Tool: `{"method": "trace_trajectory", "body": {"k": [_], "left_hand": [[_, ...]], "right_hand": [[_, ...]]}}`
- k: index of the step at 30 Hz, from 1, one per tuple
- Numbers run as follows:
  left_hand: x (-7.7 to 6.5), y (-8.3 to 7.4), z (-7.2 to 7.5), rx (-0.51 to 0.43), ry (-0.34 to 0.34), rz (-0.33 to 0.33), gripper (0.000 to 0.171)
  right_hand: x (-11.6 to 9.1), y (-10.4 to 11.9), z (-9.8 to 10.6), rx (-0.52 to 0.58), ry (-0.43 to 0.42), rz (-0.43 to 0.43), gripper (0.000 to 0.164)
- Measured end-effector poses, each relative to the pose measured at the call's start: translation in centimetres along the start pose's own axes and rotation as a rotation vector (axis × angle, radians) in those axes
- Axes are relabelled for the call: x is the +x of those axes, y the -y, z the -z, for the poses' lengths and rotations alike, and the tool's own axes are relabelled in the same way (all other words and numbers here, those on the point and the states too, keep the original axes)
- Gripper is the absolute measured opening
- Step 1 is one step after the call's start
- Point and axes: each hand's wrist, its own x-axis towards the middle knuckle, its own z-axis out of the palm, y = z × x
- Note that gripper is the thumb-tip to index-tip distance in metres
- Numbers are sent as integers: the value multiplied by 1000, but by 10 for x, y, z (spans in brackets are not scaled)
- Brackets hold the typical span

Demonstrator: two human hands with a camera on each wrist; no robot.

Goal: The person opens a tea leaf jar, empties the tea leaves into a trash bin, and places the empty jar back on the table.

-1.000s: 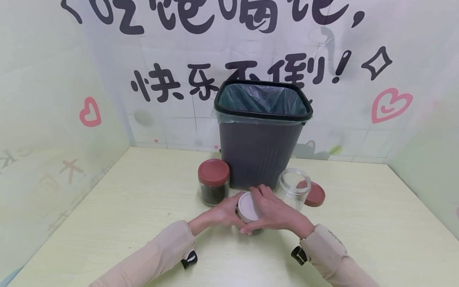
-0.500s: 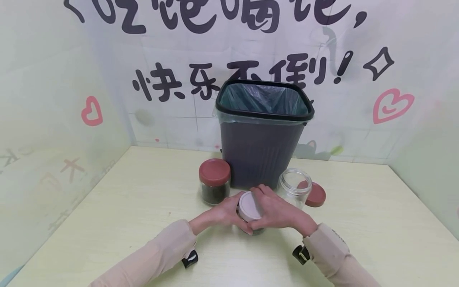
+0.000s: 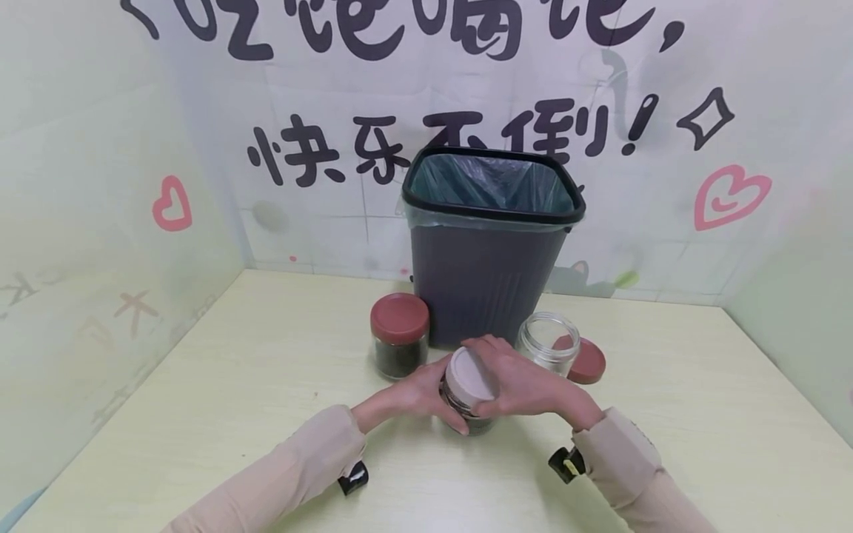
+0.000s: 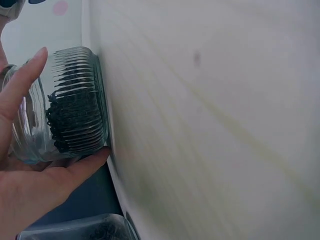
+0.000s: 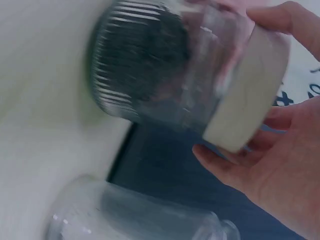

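Note:
A ribbed glass jar [image 4: 75, 100] with dark, shredded dry contents stands on the table. My left hand [image 3: 418, 394] grips it around the side, thumb and fingers on opposite sides of the glass in the left wrist view. My right hand [image 3: 523, 379] holds the pale round lid [image 3: 469, 376] by its edge, thumb on the near side. That lid sits raised and tilted at the jar's mouth; whether it still touches the rim is unclear. In the right wrist view the lid [image 5: 252, 87] and jar are blurred.
Behind the hands stands a dark, bag-lined trash bin [image 3: 483, 281]. A red-lidded jar [image 3: 400, 337] with dark contents is left of it. To the right are a lidless glass jar [image 3: 549, 344] and a loose red lid [image 3: 588, 361]. Printed cloth walls surround the table [image 3: 266, 385].
The pale lid has risen and tilted on the jar as my right hand moved slightly up and right. My left hand stays around the jar.

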Motion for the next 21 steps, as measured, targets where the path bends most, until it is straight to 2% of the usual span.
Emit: {"method": "trace_trajectory", "body": {"k": [7, 9, 16, 21], "left_hand": [[0, -1, -1, 69, -32, 18, 82], [0, 0, -1, 81, -39, 25, 83], [0, 2, -3, 73, -37, 27, 86], [-1, 1, -2, 80, -19, 19, 89]], "right_hand": [[-23, -4, 12, -17, -55, -151, 78], [-33, -7, 13, -46, -59, -164, 76], [-67, -17, 8, -115, 6, -179, 69], [-81, -30, 1, -160, 54, -273, 71]]}}
